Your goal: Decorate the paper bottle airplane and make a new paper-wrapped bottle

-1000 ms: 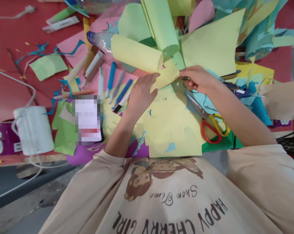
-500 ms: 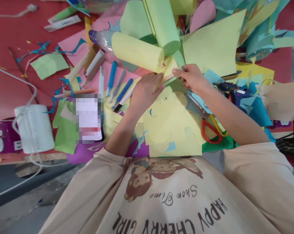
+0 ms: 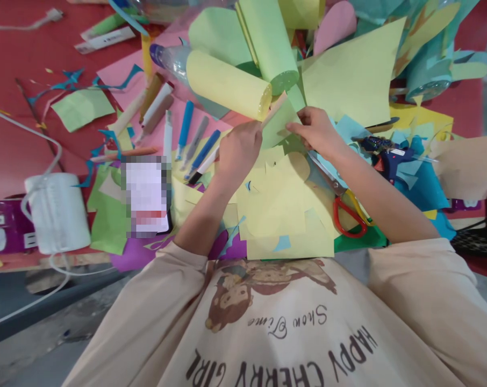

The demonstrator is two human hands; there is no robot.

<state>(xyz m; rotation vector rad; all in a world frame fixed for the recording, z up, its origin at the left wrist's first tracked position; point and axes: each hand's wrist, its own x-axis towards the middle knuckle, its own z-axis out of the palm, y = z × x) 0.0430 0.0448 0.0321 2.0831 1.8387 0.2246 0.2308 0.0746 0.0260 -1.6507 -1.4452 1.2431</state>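
Note:
A small light green piece of paper [image 3: 279,122] with a pale folded edge is between my two hands. My left hand [image 3: 241,148] is closed on its left side, fingers curled over. On the paper's right edge, the thumb and fingertips of my right hand [image 3: 314,129] pinch it. Just beyond lies a bottle wrapped in yellow paper [image 3: 227,83], its purple cap pointing left. A green paper-wrapped bottle [image 3: 270,45] rests behind it. Yellow paper sheets [image 3: 276,204] lie beneath and in front of my hands. Scissors with red and yellow handles [image 3: 350,212] are under my right forearm.
Several markers [image 3: 185,129] lie left of my left hand, near a phone [image 3: 149,199]. A white adapter with a cable [image 3: 58,212] stands at the left table edge. A dark blue glue gun [image 3: 396,161] and blue paper scraps [image 3: 429,183] are on the right.
The folded paper has been turned up, so its light green face now shows. My left hand has gone from lying flat to curled round its edge; my right hand stays about where it was.

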